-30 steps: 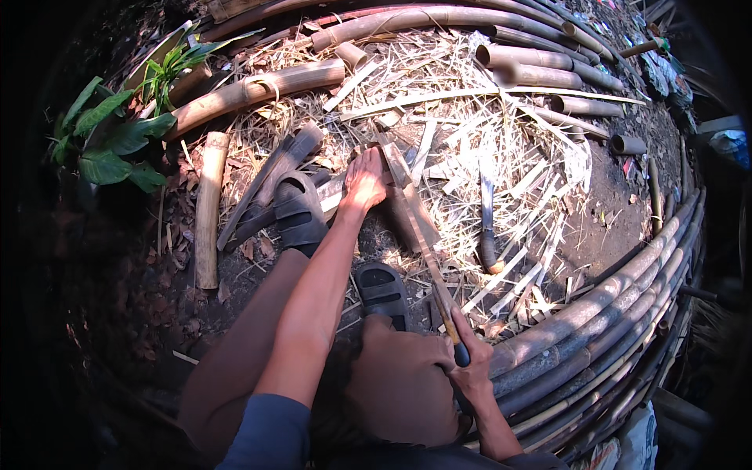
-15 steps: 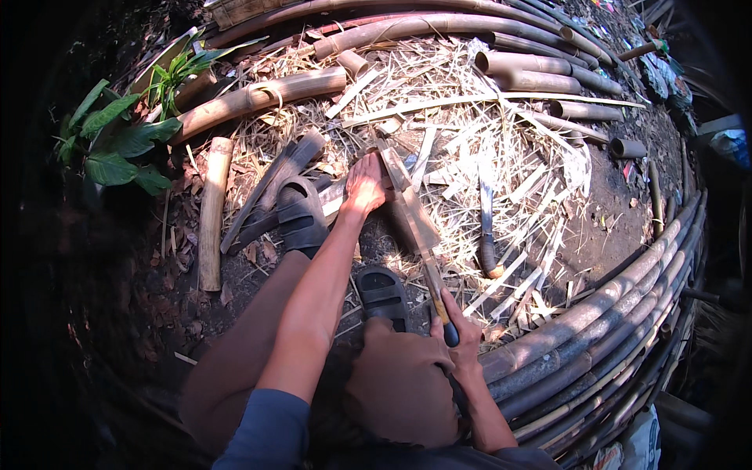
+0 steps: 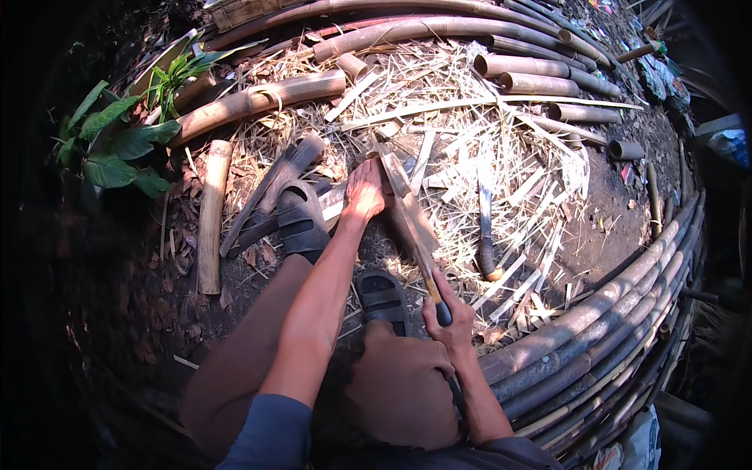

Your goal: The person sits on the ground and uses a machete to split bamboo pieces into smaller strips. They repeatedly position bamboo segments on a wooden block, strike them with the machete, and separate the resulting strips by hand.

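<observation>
My right hand (image 3: 452, 317) is closed around the wood-and-black handle of a long-bladed tool (image 3: 425, 262); whether it is a saw or a knife is not clear. Its blade slants up and to the left, over a brown bamboo piece (image 3: 419, 225) on the ground. My left hand (image 3: 366, 188) presses down beside the far part of the blade, its fingers bent over the bamboo and partly hidden. To the right, a second blade with a dark handle (image 3: 487, 252) lies on the straw-like shavings. My sandalled feet are next to the work, one sandal (image 3: 301, 219) left of my left forearm.
Long bamboo poles (image 3: 580, 333) curve along the right side, and more poles (image 3: 439, 27) lie across the back. Cut bamboo tubes (image 3: 540, 83) rest at the back right. A short bamboo length (image 3: 213, 219) and a leafy plant (image 3: 113, 149) are at left. Shavings (image 3: 458, 149) cover the middle ground.
My right hand has moved slightly forward and to the left, along the line of the blade, with the tool in it. My left hand stays almost in the same place.
</observation>
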Tool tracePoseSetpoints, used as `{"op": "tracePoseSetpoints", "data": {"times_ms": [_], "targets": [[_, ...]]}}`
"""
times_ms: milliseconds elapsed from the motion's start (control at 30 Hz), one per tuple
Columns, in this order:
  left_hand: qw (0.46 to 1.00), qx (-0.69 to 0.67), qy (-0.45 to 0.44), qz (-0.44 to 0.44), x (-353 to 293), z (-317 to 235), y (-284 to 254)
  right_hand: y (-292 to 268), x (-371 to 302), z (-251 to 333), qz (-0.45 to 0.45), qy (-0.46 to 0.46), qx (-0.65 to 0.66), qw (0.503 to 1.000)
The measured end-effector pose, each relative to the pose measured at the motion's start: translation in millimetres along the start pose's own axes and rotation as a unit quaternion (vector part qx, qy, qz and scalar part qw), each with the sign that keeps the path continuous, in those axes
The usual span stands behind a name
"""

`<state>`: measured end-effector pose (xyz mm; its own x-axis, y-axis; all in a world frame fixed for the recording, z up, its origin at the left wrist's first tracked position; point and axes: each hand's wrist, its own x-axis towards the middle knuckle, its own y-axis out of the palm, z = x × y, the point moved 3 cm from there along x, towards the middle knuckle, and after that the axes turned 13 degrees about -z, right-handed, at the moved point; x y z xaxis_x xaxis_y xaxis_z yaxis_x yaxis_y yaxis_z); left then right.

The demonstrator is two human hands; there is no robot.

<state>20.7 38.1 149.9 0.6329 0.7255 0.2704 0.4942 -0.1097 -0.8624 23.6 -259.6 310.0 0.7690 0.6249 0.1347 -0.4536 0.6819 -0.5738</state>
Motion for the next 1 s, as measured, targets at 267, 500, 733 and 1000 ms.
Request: {"op": "tracePoseSetpoints", "data": {"times_ms": [267,500,733,1000], "targets": [[0.999,0.034,0.002,-0.004,-2,-2,-8,1,-2,6,-0.012,-0.006,0.006,1.000],[0.998,-0.065,-0.004,0.005,5,-14,12,20,34,8,-0.027,-0.028,-0.041,0.998],[0.998,0.017,0.045,-0.037,4,-12,2,-21,-19,-5,0.002,-0.002,-0.005,1.000],[0.997,-0.077,-0.023,0.011,10,-18,8,48,73,19,-0.029,-0.023,-0.084,0.996]]}}
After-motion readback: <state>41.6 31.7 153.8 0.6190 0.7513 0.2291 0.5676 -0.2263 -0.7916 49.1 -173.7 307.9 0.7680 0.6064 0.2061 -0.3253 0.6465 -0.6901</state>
